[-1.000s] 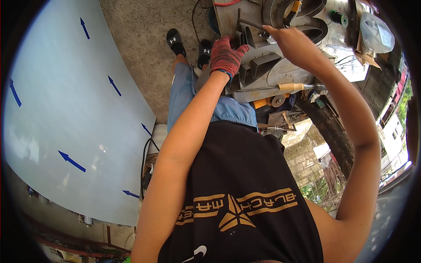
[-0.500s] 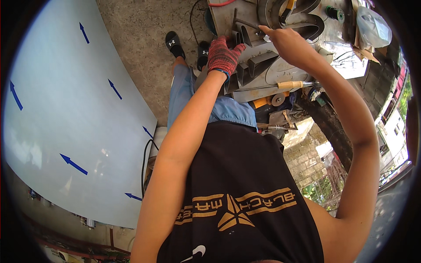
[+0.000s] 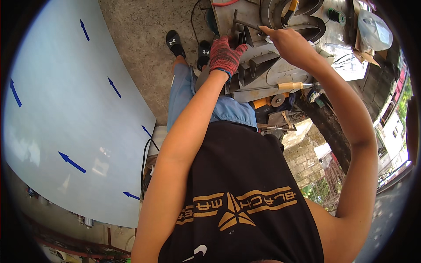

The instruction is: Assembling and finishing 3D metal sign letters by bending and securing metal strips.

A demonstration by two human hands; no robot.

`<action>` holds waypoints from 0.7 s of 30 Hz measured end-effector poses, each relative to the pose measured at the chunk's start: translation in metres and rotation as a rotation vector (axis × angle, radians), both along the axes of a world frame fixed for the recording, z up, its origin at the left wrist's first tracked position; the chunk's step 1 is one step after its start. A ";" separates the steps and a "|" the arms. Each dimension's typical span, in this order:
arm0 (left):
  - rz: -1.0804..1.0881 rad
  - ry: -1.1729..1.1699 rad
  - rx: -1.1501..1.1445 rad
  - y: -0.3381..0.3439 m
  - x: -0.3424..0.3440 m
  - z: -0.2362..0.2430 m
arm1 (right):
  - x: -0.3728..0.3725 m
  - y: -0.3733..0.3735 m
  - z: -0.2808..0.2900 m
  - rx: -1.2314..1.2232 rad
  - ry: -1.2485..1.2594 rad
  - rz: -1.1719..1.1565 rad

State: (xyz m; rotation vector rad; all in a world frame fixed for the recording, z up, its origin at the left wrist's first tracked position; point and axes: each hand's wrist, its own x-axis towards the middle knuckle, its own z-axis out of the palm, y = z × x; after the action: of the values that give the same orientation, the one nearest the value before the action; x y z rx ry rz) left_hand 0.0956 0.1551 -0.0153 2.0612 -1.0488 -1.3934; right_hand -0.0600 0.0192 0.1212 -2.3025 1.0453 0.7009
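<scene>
My left hand point(image 3: 225, 56) wears a red and dark knitted glove. Its fingers and thumb are around a bent metal strip point(image 3: 245, 36) standing on edge on the worktable; the exact contact is partly hidden by the glove. My bare right hand point(image 3: 293, 46) is closed around the thin handle of a metal hammer point(image 3: 248, 24). The hammer's narrow head lies just beyond my left fingers, close to the strip. Another zigzag-bent strip point(image 3: 259, 68) stands nearer to me, to the right of the gloved hand.
On the metal worktable point(image 3: 280, 78) are a large curved strip form point(image 3: 315, 26), a yellow-handled tool point(image 3: 290, 12), a green spool point(image 3: 337, 16), a plastic bag point(image 3: 375, 30) and a wooden-handled tool point(image 3: 291, 86). An angle grinder point(image 3: 265, 102) sits near its close edge. A large pale panel point(image 3: 83, 118) fills the left.
The view has shifted very slightly. Both hands, the hammer and the bent strip keep nearly the same places.
</scene>
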 end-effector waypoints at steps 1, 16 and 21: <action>0.013 0.001 0.021 0.002 0.001 0.003 | 0.005 -0.002 0.003 0.002 -0.003 0.004; 0.010 -0.011 0.026 -0.001 0.001 0.004 | 0.003 -0.008 0.006 0.020 -0.067 -0.048; 0.006 -0.002 0.015 0.000 0.001 0.004 | 0.004 -0.007 0.007 -0.091 -0.069 -0.051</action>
State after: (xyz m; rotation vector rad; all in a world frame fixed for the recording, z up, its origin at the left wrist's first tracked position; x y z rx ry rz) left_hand 0.0969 0.1547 -0.0115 2.0748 -1.0354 -1.4010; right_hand -0.0559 0.0125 0.1280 -2.3510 1.1211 0.5605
